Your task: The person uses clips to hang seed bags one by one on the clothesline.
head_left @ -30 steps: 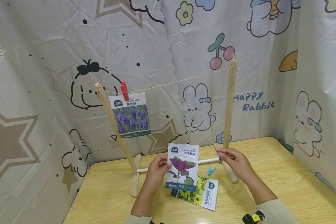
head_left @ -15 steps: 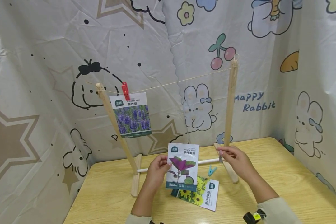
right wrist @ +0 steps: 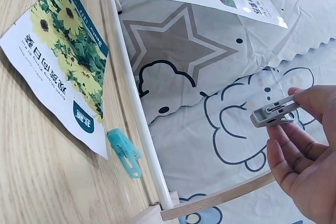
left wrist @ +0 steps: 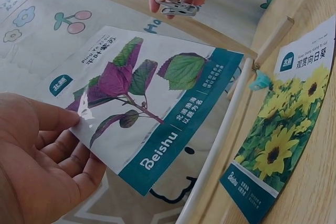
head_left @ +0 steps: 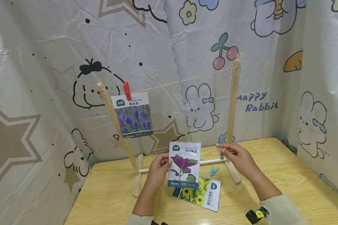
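Observation:
My left hand [head_left: 158,170] pinches the left edge of a white seed packet [head_left: 184,165] with a purple-leaved plant on it. That packet is held upright above the table, overlapping a sunflower seed packet [head_left: 199,193] that lies flat. In my right hand [head_left: 239,157] is a small grey clothespin [right wrist: 273,113], gripped by its handle end between thumb and fingers. A lavender seed packet [head_left: 133,120] hangs from a string [head_left: 171,83] by a red clothespin [head_left: 126,90]. On the table near the sunflower packet lies a blue clothespin [right wrist: 124,153].
The string runs between a left wooden post [head_left: 116,131] and a right wooden post [head_left: 233,103]. A white rod [head_left: 211,161] joins their feet low over the wooden table [head_left: 101,200]. Behind stands a printed curtain [head_left: 146,47].
The packet in my left hand and the clothespin in my right hand have barely moved. The whole head view has shifted slightly.

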The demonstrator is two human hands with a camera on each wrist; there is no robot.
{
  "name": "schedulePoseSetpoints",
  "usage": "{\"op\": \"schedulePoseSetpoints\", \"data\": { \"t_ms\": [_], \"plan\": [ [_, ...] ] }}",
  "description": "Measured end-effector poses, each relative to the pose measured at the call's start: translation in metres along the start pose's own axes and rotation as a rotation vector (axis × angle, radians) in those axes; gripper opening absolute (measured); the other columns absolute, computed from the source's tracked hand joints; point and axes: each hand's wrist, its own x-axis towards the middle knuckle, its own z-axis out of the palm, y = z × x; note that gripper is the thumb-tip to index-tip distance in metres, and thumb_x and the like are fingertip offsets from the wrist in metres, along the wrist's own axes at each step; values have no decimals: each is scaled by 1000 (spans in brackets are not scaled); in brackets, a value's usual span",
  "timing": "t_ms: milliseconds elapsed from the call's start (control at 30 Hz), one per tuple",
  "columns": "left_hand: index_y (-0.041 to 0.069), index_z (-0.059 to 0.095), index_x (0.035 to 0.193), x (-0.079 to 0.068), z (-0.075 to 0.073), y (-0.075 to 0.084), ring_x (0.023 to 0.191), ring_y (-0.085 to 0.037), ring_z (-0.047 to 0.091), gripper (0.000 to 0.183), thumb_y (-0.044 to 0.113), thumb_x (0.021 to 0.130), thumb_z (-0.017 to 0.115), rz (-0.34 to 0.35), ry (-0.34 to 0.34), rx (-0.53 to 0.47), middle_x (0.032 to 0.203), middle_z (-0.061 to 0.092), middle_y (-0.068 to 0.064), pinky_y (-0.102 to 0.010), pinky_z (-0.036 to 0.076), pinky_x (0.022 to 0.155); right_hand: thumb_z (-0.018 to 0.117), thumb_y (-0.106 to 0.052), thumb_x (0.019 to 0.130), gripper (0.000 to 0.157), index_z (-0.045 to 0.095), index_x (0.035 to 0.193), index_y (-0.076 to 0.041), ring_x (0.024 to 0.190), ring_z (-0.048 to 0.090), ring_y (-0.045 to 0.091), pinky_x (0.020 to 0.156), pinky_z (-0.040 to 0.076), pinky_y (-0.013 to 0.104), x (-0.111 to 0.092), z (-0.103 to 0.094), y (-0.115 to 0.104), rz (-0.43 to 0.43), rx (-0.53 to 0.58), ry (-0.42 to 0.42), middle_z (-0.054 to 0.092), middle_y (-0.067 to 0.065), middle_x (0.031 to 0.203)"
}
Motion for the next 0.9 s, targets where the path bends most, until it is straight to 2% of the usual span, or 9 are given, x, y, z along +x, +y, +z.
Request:
{"op": "schedulePoseSetpoints", "data": {
  "t_ms": [300,533,900],
  "plan": [
    [-3,59,119,-1,-1,4,92,-12,56,20,7,102,57,25,14,-20,106,65,-17,-20,49,83,55,-32,105,30,69,129,-20,102,60,7,83,52,23,3,-3,-7,-16,-42,-10,67,4,123],
    [-4,59,121,1,-1,5,92,-12,56,22,7,102,57,22,25,-36,106,65,-16,-19,49,83,56,-33,104,31,69,128,-17,102,60,6,85,52,24,6,-5,-13,-19,-59,-11,66,4,124],
    [-4,58,122,0,-3,8,92,-10,55,22,6,102,55,12,48,-45,104,63,-12,-18,49,81,57,-29,104,27,71,126,-19,107,58,2,88,51,18,9,-7,-18,-88,-77,2,66,1,126]
  ]
}}
